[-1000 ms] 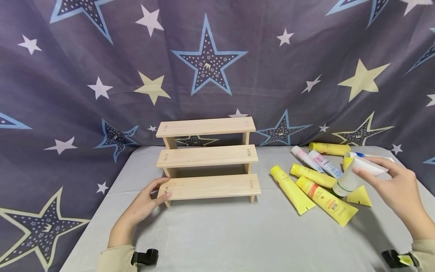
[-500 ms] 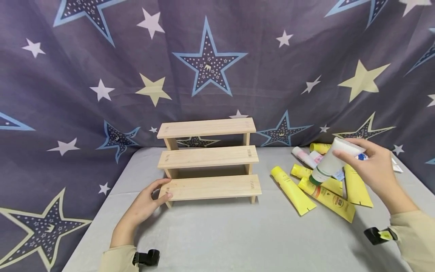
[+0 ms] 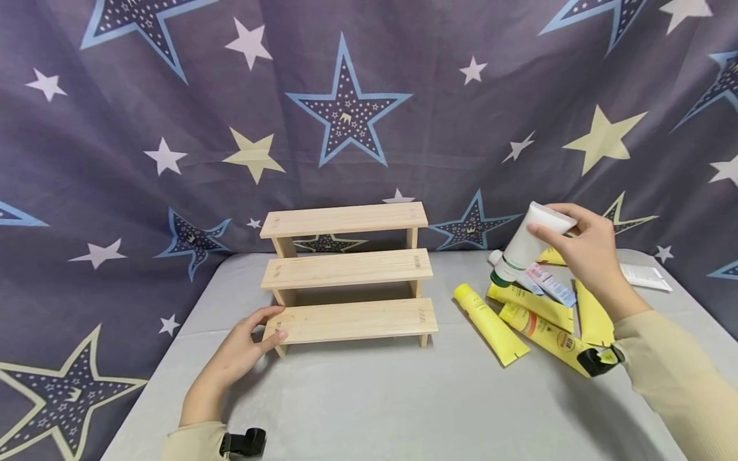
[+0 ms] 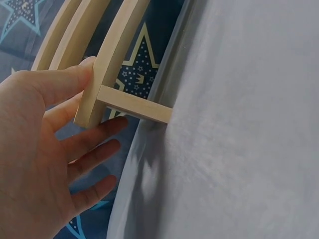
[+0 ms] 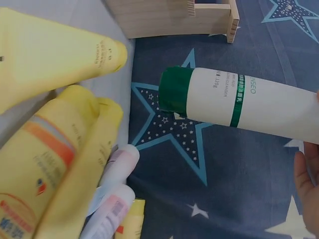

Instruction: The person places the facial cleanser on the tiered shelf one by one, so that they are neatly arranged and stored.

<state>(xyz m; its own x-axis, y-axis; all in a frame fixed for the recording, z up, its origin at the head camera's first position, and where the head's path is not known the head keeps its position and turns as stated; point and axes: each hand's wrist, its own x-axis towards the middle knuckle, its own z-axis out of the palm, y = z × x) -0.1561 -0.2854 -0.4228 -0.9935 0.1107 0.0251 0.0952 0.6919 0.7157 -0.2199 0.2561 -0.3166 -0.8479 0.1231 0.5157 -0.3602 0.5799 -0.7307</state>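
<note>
My left hand (image 3: pixel 239 349) holds the left end of the lowest step of a three-tier wooden shelf (image 3: pixel 352 320). In the left wrist view the thumb lies on the board (image 4: pixel 107 64), while the other fingers spread behind and below its end. Up in the air on the right, my right hand (image 3: pixel 588 250) pinches a white squeeze tube (image 3: pixel 526 242) by its flat end. That tube hangs tilted with its green cap (image 5: pixel 175 89) down to the left, above the pile of tubes. Below it lie several yellow tubes (image 3: pixel 490 323) and two pink-and-blue tubes (image 3: pixel 550 285).
Another white tube (image 3: pixel 646 276) lies at the right rear of the grey-covered table (image 3: pixel 369 403). Behind everything hangs a dark curtain (image 3: pixel 450 141) with stars. The tubes lie to the right of the shelf, some overlapping.
My right hand has lifted the white tube up off the pile and carried it left. My left hand has stayed on the shelf's end.
</note>
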